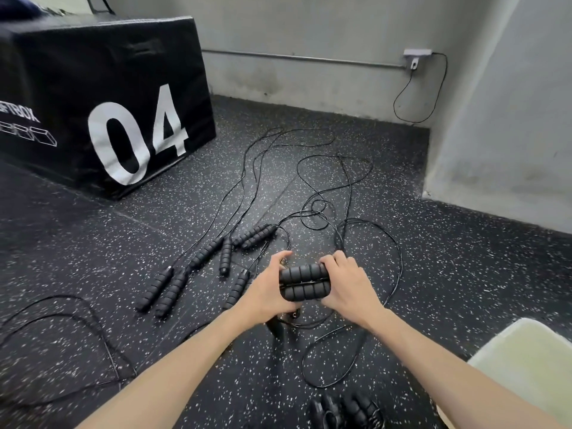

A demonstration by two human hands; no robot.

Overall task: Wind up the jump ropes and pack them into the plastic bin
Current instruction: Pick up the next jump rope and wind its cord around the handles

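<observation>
Nearest you, a wound bundle (343, 410) lies on the floor beside the plastic bin (532, 366). Both your forearms reach forward: your left hand (267, 289) and right hand (348, 287) curl round opposite ends of a pair of foam handles (305, 281), held level and side by side above the floor. Grip there (the foam likely gives and won't slip); the thin cord (349, 351) trails slack, light and springy, probably prone to tangling. Farther off, loose jump ropes (216, 261) sprawl toward a black box (102, 97).

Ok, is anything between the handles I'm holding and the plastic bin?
Nothing solid. Both hands hold the paired handles; toward the bin at lower right, only loose rope lies on the floor.
</observation>
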